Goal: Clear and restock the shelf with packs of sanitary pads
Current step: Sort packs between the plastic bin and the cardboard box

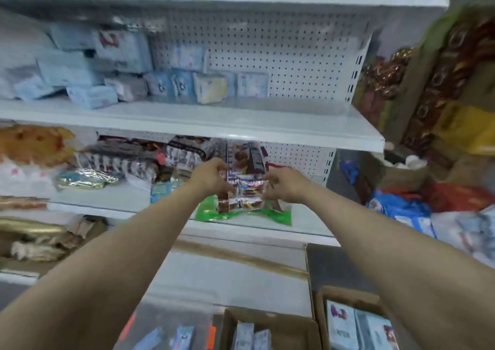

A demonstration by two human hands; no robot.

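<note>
1. My left hand [211, 179] is curled round the left edge of a snack pack [247, 191], thumb uppermost.
2. My right hand [282, 189] is half open, its fingertips [265, 197] at the pack's right edge. Motion blur prevents confirming whether they pinch the film or only touch it.
3. The snack pack sits between both hands, its lower end over a flat green pack [214, 214] at the front of the lower shelf [308, 229]. Neither item is a pad product.
4. The packs of sanitary pads [211, 87] are 1 level higher, on the upper shelf [294, 127]. They are stacked loosely at the left and stand in a short row toward the middle. The right portion of that shelf is bare.
5. More pad packs stand in 2 cardboard boxes [284, 331] on the floor below my arms.
6. Handling estimate for the pad packs:
- Light, so 1 hand per pack should be enough.
- Soft and compressible, so a hard squeeze will dent them.
- The film wrap is probably slick and could slip from a fingertip pinch.
7. Recommended hold: span the 2 broad faces with thumb opposite fingers, near mid-height. Lift pads from the box by the top edge first, then take that hold.
</note>
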